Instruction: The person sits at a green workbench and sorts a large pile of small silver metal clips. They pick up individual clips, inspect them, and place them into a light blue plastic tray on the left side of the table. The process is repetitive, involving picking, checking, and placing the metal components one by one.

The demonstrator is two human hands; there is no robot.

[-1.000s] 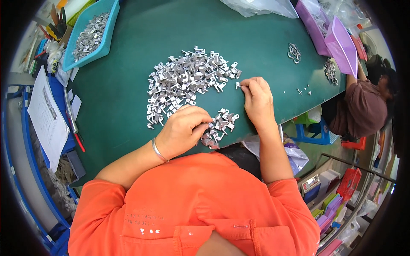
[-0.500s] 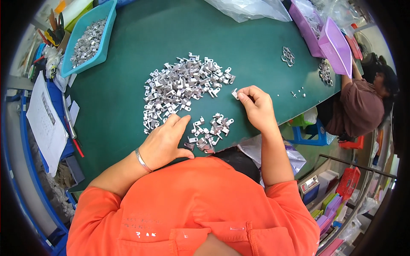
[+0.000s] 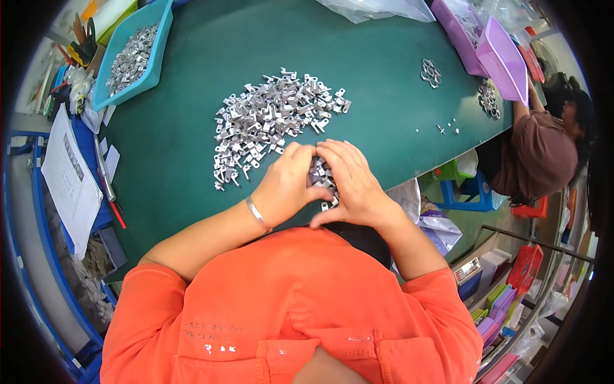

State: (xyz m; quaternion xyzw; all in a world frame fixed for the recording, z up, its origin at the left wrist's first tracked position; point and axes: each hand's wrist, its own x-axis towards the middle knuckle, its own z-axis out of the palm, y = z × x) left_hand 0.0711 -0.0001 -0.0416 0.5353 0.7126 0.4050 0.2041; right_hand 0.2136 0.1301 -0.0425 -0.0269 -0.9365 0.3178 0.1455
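Observation:
Both hands meet at the near edge of the green table, cupped around a small pile of silver metal brackets (image 3: 322,171). My left hand (image 3: 286,184), with a bangle at the wrist, curls against the pile's left side, its thumb pointing across the front. From the right, my right hand (image 3: 355,185) wraps over the same brackets, fingers together and thumb apart. Most of that pile is hidden between the palms; a few pieces show in the gap. Just beyond the hands lies a larger heap of similar brackets (image 3: 275,118).
A turquoise basket (image 3: 164,48) of metal parts stands far left, near papers (image 3: 69,182). Lilac baskets (image 3: 502,57), ring-shaped parts (image 3: 431,73) and a clear plastic bag (image 3: 377,8) lie along the far and right sides. A co-worker (image 3: 550,150) sits at the right.
My right hand has come left and down from beside the heap, where it pinched one bracket. My left hand has moved right. Both now close around the small pile.

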